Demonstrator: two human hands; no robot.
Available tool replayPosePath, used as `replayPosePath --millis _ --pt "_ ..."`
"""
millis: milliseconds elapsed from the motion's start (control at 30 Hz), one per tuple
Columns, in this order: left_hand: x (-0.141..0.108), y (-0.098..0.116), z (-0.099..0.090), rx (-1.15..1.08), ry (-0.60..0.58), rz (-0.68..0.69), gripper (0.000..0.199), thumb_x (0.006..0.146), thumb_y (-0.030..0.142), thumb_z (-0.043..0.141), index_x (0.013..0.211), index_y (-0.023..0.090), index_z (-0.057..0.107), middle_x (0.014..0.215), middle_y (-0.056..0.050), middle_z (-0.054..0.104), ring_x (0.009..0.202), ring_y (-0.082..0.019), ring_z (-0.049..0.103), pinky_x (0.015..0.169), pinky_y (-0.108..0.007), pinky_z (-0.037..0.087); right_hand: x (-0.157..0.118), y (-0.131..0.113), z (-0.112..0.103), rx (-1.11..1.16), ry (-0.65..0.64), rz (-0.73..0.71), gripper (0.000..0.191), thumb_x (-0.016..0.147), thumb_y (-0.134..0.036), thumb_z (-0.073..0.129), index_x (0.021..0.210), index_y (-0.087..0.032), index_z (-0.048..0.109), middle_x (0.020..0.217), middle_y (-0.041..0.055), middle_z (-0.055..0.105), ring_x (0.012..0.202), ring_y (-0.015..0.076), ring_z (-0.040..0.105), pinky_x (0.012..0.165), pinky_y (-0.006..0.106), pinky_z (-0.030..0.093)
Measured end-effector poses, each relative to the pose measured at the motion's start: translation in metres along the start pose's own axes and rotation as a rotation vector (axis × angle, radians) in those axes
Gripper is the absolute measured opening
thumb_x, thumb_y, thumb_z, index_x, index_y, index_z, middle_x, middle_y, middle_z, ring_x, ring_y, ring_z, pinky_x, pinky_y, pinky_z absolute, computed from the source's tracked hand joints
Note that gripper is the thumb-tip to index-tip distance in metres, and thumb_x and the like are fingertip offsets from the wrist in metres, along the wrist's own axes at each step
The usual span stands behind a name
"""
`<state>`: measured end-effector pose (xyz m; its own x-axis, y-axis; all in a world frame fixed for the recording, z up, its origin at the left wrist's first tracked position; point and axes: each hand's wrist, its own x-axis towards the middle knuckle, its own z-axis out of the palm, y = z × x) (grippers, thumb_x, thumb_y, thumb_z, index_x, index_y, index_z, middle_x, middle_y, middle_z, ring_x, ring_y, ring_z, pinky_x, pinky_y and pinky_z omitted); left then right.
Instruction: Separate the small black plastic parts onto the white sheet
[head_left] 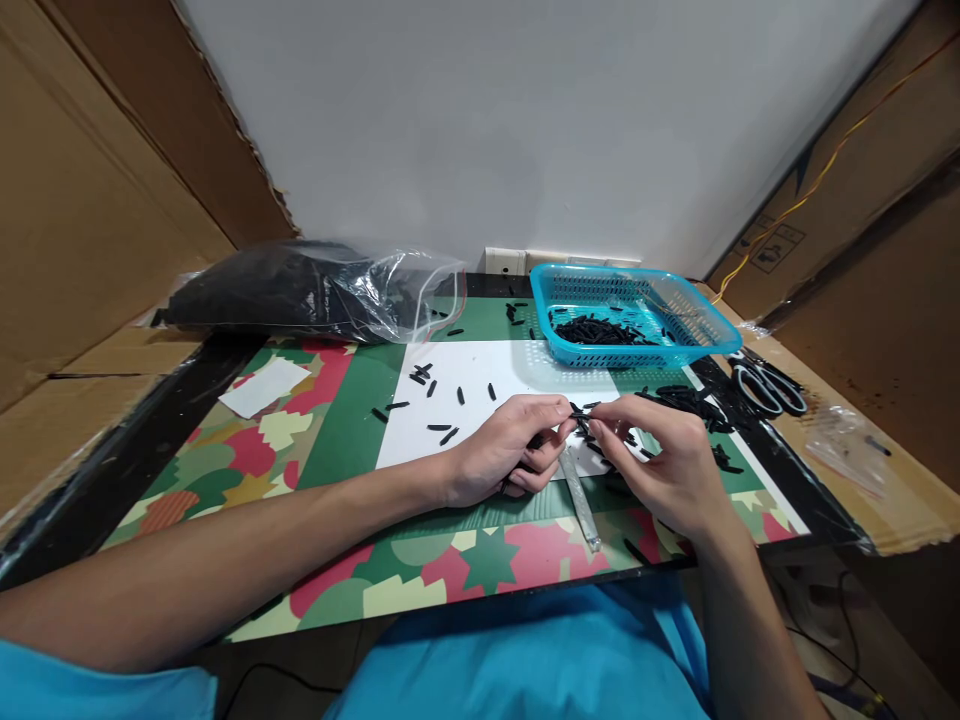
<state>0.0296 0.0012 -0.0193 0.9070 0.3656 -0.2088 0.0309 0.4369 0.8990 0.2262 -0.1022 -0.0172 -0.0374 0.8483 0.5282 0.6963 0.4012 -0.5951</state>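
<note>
Between the fingertips of both hands is a small black elongated piece (579, 414), pinched from either side. My left hand (525, 445) is closed, its lower fingers curled around something dark that is mostly hidden. Thumb and forefinger of my right hand (660, 445) press together on the piece's other end. Similar loose black pieces (460, 396) lie scattered on the white sheet (525, 370) beyond and left of the hands. Just below the fingertips lies a slim grey stick-like tool (581, 505). To the right of my right hand is a pile of black pieces (686, 400).
A blue plastic basket (637, 355) holding more black pieces stands at the back right. A clear zip bag (315, 290) full of dark material lies back left, near a white paper scrap (265, 387). Scissors (765, 385) rest at right. Cardboard (97, 130) walls flank the table.
</note>
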Motion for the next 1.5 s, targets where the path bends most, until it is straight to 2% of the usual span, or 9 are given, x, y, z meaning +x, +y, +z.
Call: replayPosePath --millis 633,933,1500 --pt "-0.0003 0.0022 -0.0024 -0.045 -0.059 0.006 0.030 0.106 0.043 0.054 0.085 0.024 0.046 0.055 0.013 0.027 0.041 -0.007 0.021 0.038 -0.016 0.017 -0.0008 0.0009 0.0003 0.013 0.011 -0.012 0.011 0.105 -0.017 0.064 0.099 -0.022 0.072 0.087 0.0023 0.076 0.074 0.0172 0.068 0.071 0.029 0.052" --pt "-0.0002 0.0021 -0.0021 -0.053 -0.050 0.007 0.025 0.105 0.036 0.054 0.084 0.024 0.045 0.054 0.012 0.028 0.040 -0.007 0.022 0.038 -0.016 0.017 -0.0009 0.0002 0.0005 0.028 0.011 -0.009 0.010 0.106 -0.017 0.065 0.100 -0.021 0.072 0.087 0.0016 0.076 0.074 0.0158 0.067 0.072 0.028 0.052" --pt "-0.0009 0.0049 0.0006 -0.033 -0.028 -0.010 0.028 0.104 0.039 0.054 0.082 0.024 0.045 0.054 0.012 0.028 0.040 -0.006 0.022 0.039 -0.016 0.017 -0.0008 -0.0032 -0.0002 0.061 0.013 0.020 0.015 0.106 -0.020 0.064 0.094 -0.021 0.071 0.084 0.0014 0.075 0.072 0.0159 0.067 0.070 0.029 0.051"
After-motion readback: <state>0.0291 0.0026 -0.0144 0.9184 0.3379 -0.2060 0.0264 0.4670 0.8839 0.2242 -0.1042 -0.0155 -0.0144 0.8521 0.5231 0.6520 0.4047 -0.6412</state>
